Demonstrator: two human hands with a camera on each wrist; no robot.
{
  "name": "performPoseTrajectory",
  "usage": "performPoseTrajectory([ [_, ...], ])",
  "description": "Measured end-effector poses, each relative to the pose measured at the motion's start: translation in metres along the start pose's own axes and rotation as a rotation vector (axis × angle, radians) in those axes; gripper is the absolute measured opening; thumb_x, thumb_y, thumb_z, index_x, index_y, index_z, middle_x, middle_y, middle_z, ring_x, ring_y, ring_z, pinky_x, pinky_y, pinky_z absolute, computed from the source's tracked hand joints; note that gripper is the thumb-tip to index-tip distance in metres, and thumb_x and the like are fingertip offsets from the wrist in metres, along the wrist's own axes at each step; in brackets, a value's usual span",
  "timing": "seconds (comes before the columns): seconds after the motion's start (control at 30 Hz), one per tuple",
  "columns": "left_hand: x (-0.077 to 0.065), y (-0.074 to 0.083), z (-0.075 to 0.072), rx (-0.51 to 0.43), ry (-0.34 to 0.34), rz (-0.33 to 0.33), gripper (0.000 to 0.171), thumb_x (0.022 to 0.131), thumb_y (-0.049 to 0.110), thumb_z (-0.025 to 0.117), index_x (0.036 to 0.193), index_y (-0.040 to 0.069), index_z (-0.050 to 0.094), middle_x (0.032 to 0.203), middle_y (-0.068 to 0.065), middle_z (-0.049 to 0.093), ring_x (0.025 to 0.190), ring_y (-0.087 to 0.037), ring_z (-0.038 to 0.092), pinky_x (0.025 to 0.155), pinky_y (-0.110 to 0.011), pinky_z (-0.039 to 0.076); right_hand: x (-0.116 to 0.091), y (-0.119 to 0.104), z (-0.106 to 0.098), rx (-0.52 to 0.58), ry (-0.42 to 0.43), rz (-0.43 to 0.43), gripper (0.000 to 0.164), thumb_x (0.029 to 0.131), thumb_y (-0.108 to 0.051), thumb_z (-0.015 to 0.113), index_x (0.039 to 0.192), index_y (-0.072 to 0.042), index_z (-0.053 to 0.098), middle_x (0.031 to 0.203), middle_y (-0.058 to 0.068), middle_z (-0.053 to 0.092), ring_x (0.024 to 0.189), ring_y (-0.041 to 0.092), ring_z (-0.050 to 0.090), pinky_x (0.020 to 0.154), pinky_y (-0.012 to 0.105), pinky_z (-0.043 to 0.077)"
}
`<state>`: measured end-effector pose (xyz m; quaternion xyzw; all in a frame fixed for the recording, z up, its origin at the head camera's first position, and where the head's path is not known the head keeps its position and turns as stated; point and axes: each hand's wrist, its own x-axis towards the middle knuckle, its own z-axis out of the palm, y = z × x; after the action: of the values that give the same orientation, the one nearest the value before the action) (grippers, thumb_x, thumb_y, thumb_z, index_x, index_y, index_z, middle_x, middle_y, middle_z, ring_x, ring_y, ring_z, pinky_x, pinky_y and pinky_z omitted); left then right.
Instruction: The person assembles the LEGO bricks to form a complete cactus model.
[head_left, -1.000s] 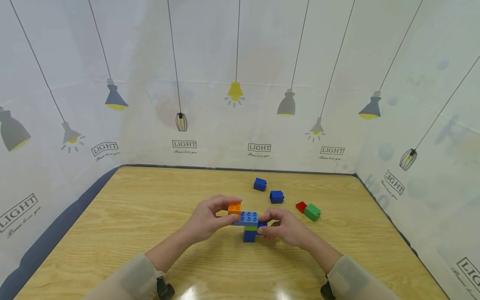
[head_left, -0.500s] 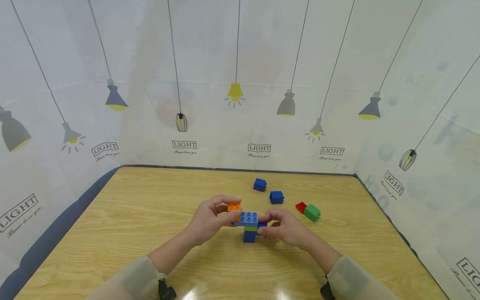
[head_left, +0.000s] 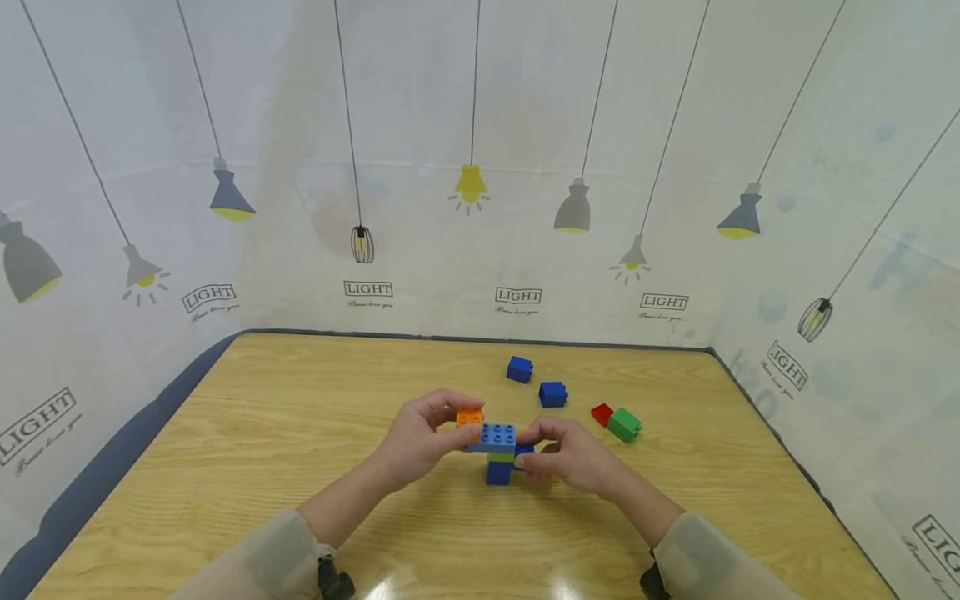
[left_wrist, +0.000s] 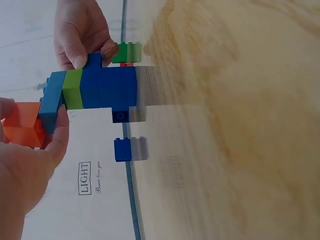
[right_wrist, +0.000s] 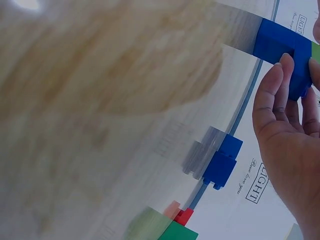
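Note:
A small tower of toy building bricks stands upright on the table in the head view. At its foot is a dark blue brick [head_left: 498,473], with a thin lime green brick [left_wrist: 73,89] above. A light blue brick [head_left: 498,437] caps these and overhangs to the left. On that overhang sits an orange brick [head_left: 470,415], pinched between the thumb and fingers of my left hand [head_left: 412,440]. My right hand [head_left: 573,454] pinches a dark blue brick [left_wrist: 94,61] that juts from the tower's right side. In the right wrist view its fingertips [right_wrist: 286,61] lie against the blue bricks.
Two loose dark blue bricks [head_left: 520,369] lie farther back on the wooden table [head_left: 315,383]. To the right, a green brick [head_left: 625,425] lies against a red brick [head_left: 602,414]. A white curtain printed with lamps [head_left: 420,250] hangs behind the table.
My left thumb has shifted very slightly on the orange brick. The right hand, the tower and the loose bricks stay in place.

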<state>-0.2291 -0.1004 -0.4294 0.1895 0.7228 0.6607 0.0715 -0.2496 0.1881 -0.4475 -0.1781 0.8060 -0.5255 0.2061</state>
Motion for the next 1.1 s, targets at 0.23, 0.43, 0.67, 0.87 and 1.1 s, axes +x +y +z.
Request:
performPoseTrajectory([
  [0.23, 0.0005, 0.0004, 0.0007, -0.02, 0.004, 0.003, 0.034, 0.104, 0.013, 0.076, 0.137, 0.007, 0.073, 0.142, -0.022, 0.065, 0.112, -0.024, 0.072, 0.089, -0.033, 0.068, 0.0003, -0.0006, 0.0, 0.0, 0.001, -0.003, 0.026, 0.102, -0.021, 0.081, 0.122, -0.007, 0.073, 0.125, 0.016, 0.068, 0.09, 0.026, 0.075, 0.084, 0.036, 0.068],
  [0.43, 0.0006, 0.0005, 0.0009, 0.02, 0.013, 0.024, 0.034, 0.104, 0.014, 0.076, 0.137, 0.006, 0.072, 0.132, -0.019, 0.072, 0.105, -0.022, 0.071, 0.086, -0.03, 0.067, 0.0004, -0.0017, -0.0001, -0.001, 0.003, 0.001, 0.026, 0.102, -0.021, 0.081, 0.122, -0.007, 0.073, 0.125, 0.015, 0.069, 0.09, 0.025, 0.076, 0.084, 0.036, 0.068],
  [0.67, 0.0, -0.0003, 0.0, 0.026, 0.008, 0.018, 0.033, 0.104, 0.014, 0.076, 0.137, 0.007, 0.072, 0.132, -0.017, 0.071, 0.105, -0.022, 0.07, 0.086, -0.031, 0.067, 0.0005, -0.0019, -0.0001, 0.0, -0.002, 0.001, 0.027, 0.102, -0.022, 0.081, 0.122, -0.007, 0.072, 0.125, 0.015, 0.069, 0.09, 0.026, 0.075, 0.083, 0.037, 0.068],
  [0.87, 0.0007, -0.0002, 0.0008, 0.01, 0.009, 0.003, 0.029, 0.106, 0.02, 0.074, 0.133, 0.008, 0.073, 0.128, -0.015, 0.071, 0.104, -0.022, 0.072, 0.086, -0.034, 0.068, 0.0003, -0.0008, 0.0006, 0.016, -0.009, 0.0, 0.026, 0.102, -0.02, 0.08, 0.122, -0.006, 0.072, 0.123, 0.014, 0.07, 0.089, 0.025, 0.076, 0.082, 0.036, 0.067],
  [1.1, 0.0038, -0.0013, 0.0025, 0.008, 0.021, 0.013, 0.03, 0.106, 0.019, 0.075, 0.132, 0.005, 0.073, 0.127, -0.017, 0.071, 0.105, -0.02, 0.072, 0.085, -0.032, 0.068, 0.0009, 0.0005, -0.0003, 0.019, -0.01, 0.0, 0.027, 0.102, -0.021, 0.08, 0.123, -0.005, 0.072, 0.124, 0.015, 0.07, 0.09, 0.024, 0.075, 0.083, 0.036, 0.067],
])
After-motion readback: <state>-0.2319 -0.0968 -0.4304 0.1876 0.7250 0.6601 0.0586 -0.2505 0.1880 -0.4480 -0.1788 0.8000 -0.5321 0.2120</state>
